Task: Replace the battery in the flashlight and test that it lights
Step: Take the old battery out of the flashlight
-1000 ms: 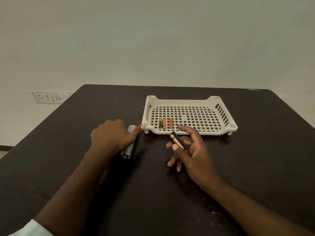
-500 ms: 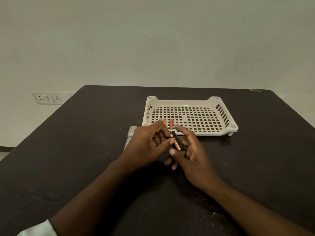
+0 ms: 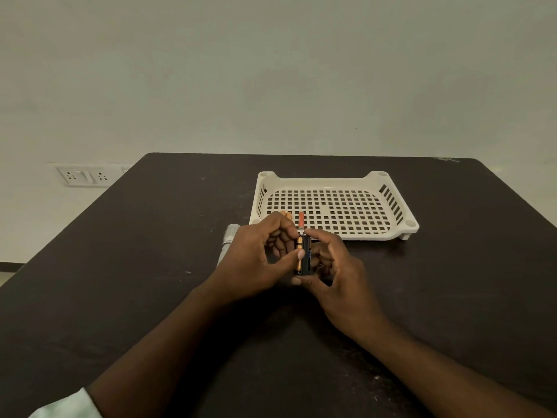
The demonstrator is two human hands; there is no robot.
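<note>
A black battery holder point(image 3: 306, 254) with a gold-and-black battery point(image 3: 299, 251) in it stands upright between both hands, just in front of the tray. My right hand point(image 3: 337, 276) grips the holder by its top and bottom ends. My left hand point(image 3: 256, 260) pinches the battery with thumb and fingers. The silver flashlight body point(image 3: 227, 241) lies on the table behind my left hand, mostly hidden. Loose orange batteries point(image 3: 301, 219) lie in the white tray's near left corner.
The white perforated plastic tray point(image 3: 391, 233) sits on the dark table point(image 3: 150, 267) beyond the hands. A wall socket plate point(image 3: 83, 175) is on the wall at far left. The table's edges run along the left and right sides.
My left hand left the flashlight on the table and came right to the battery holder. My right hand turned the holder from slanted to upright.
</note>
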